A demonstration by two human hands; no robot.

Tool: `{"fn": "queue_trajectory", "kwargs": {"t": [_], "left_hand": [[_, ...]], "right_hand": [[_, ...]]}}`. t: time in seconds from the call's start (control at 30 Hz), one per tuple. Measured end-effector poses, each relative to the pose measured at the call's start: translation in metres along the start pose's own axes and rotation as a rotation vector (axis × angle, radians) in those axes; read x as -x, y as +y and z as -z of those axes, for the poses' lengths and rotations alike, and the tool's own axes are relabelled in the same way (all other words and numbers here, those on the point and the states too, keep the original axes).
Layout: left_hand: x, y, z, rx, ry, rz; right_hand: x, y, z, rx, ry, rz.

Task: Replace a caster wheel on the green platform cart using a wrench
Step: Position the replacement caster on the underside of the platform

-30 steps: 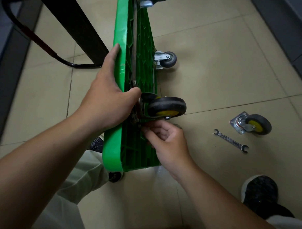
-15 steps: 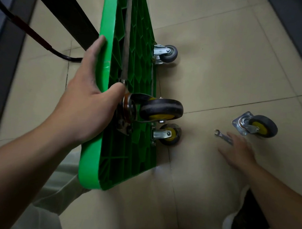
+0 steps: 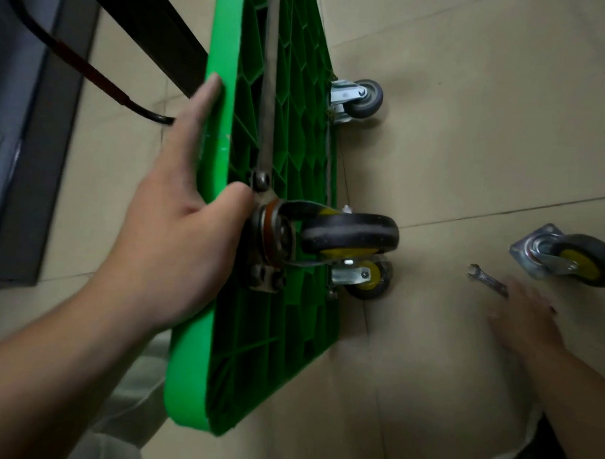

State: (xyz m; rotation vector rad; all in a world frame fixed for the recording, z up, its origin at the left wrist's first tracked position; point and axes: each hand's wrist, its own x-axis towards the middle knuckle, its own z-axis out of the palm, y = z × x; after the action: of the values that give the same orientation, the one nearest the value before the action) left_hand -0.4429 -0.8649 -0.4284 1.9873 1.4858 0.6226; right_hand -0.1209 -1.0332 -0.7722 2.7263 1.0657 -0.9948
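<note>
The scene is dim and evenly lit, with a warm cast on the tiled floor (image 3: 469,132) and no hard glare. Soft shadows pool under the green platform cart (image 3: 297,143) and beside its casters. Motion blur smears the right hand (image 3: 524,323) and the wrench (image 3: 486,279) it covers; the left hand (image 3: 177,245) is softer-edged too. Wide-angle distortion bends the tile lines and stretches the forearms near the frame edges.

Bare forearms, no sleeves, no rings or watch on left hand (image 3: 177,249) or right hand (image 3: 524,323). Pale light trousers (image 3: 131,388); dark shoe (image 3: 543,457), white-edged, blurred.
</note>
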Motion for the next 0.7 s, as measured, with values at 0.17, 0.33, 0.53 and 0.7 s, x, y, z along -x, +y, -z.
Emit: {"fn": "queue_trajectory", "kwargs": {"t": [0.17, 0.33, 0.53, 0.7], "left_hand": [[-0.001, 0.003, 0.002, -0.015, -0.033, 0.004], [-0.002, 0.003, 0.004, -0.021, -0.044, 0.001], [-0.003, -0.006, 0.003, 0.023, -0.057, -0.019], [-0.003, -0.006, -0.001, 0.053, -0.055, -0.025]], "right_hand": [[0.004, 0.000, -0.004, -0.030, 0.079, -0.089], [0.018, -0.011, -0.025, -0.119, 0.065, -0.129], [0.017, -0.018, -0.033, -0.264, 0.036, -0.127], [0.011, -0.017, -0.035, -0.248, -0.045, -0.120]]}}
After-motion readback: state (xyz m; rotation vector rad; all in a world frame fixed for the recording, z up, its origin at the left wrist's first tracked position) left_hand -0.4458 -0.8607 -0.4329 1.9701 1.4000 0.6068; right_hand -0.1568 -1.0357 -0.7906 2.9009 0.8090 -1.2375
